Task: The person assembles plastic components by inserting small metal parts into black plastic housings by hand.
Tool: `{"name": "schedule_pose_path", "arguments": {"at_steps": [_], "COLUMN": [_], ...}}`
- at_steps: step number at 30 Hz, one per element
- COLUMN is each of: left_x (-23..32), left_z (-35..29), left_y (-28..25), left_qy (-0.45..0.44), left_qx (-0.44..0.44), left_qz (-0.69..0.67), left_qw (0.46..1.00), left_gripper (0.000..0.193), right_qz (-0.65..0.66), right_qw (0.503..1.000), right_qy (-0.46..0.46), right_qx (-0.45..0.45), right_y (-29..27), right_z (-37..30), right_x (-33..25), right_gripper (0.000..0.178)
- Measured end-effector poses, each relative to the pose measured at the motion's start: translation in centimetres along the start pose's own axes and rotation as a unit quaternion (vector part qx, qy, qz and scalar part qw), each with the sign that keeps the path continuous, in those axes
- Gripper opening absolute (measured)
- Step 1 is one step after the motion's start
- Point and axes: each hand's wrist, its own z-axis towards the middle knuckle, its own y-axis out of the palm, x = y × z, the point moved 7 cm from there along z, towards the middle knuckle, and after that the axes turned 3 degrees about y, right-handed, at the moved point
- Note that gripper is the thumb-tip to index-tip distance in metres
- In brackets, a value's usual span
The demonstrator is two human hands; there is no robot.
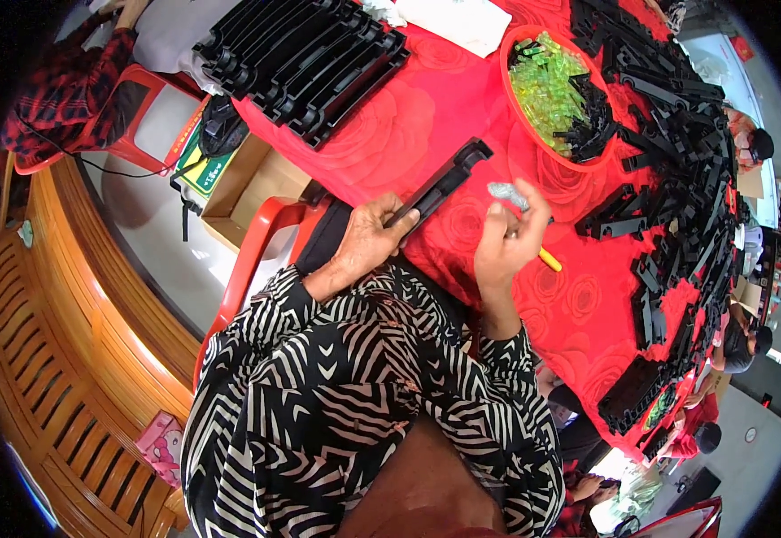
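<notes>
Gripping one long black part (444,184) by its lower end with the fingers of the left hand (374,233), at the middle of the frame, upper end free. Bending the fingers of the right hand (509,242) by one silvery piece (510,195); cannot tell if gripped or worn. Counting one yellow-handled tool (550,260) nearby, one red bowl (507,85) at upper right, and, on the surface (579,296), black parts (677,99) beyond counting.

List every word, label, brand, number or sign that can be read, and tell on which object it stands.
Nothing is clear enough to quote.
Green panel with yellow border: pale marks, too small to read.
Pink box with cartoon picture: no readable text.
Long black plastic part in the left hand: no visible text.
</notes>
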Motion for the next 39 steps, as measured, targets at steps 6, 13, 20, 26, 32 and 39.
{"name": "schedule_pose_path", "arguments": {"at_steps": [6, 13, 20, 26, 32, 39], "left_x": [0.5, 0.1, 1.8, 1.8, 1.4, 0.6], "left_z": [-0.6, -1.6, -1.5, -1.3, -1.4, -0.7], "left_y": [1.4, 2.4, 1.9, 2.1, 2.0, 2.8], "left_qy": [0.013, 0.043, 0.113, 0.074, 0.068, 0.046], "left_qx": [-0.045, -0.084, -0.082, -0.101, -0.082, -0.098], "left_qz": [-0.078, -0.016, 0.176, 0.142, 0.13, 0.023], "left_qw": [0.996, 0.995, 0.974, 0.982, 0.986, 0.994], "left_gripper": [0.021, 0.02, 0.02, 0.018, 0.02, 0.02], "right_qz": [0.197, 0.076, 0.067, 0.049, 0.013, 0.023], "right_qw": [0.945, 0.985, 0.986, 0.989, 0.991, 0.992], "right_qy": [0.246, 0.128, 0.125, 0.124, 0.118, 0.12], "right_qx": [-0.089, -0.092, -0.09, -0.068, -0.056, -0.039], "right_y": [1.1, 1.8, 1.8, 1.6, 1.9, 1.6], "right_z": [0.0, 2.2, 1.6, 1.5, 1.3, 1.5], "right_x": [4.4, 2.6, 2.3, 2.0, 1.7, 1.8], "right_gripper": [0.03, 0.025, 0.015, 0.013, 0.011, 0.009]}}
